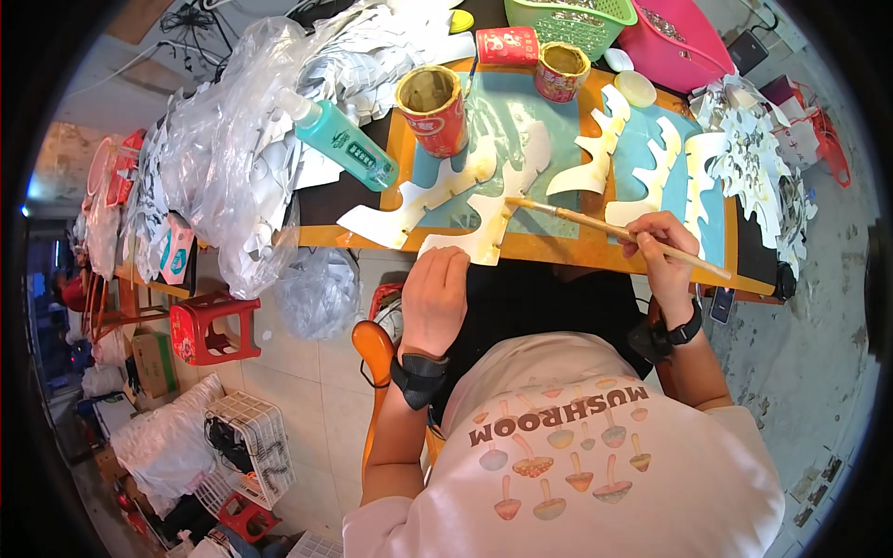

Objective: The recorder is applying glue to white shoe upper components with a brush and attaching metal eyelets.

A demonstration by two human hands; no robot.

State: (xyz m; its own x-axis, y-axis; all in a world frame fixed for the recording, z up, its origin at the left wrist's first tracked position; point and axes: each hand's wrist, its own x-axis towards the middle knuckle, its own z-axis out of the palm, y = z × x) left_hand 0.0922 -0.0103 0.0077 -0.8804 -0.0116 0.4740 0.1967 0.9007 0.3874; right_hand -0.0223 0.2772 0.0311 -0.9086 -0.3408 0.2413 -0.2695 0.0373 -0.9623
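A white, scalloped cutout (488, 212) with yellowish smears is laid at the near edge of the orange table (577, 258), its broad end jutting past that edge. That end is touched by the left hand (434, 293), whose fingers are pressed close together; whether it is gripped from beneath by the thumb cannot be told. A long wooden brush (609, 229) is pinched between thumb and fingers of the right hand (664, 256), and its tip is set at the cutout's middle. Another smeared cutout (409, 212) is seen just to the left, and three more are spread to the right. Beyond, a red tub (435, 130) coated inside with yellowish matter is stood near a tilted turquoise bottle (352, 147). At the far side, a green basket (572, 33) and a pink basket (688, 51) are placed side by side
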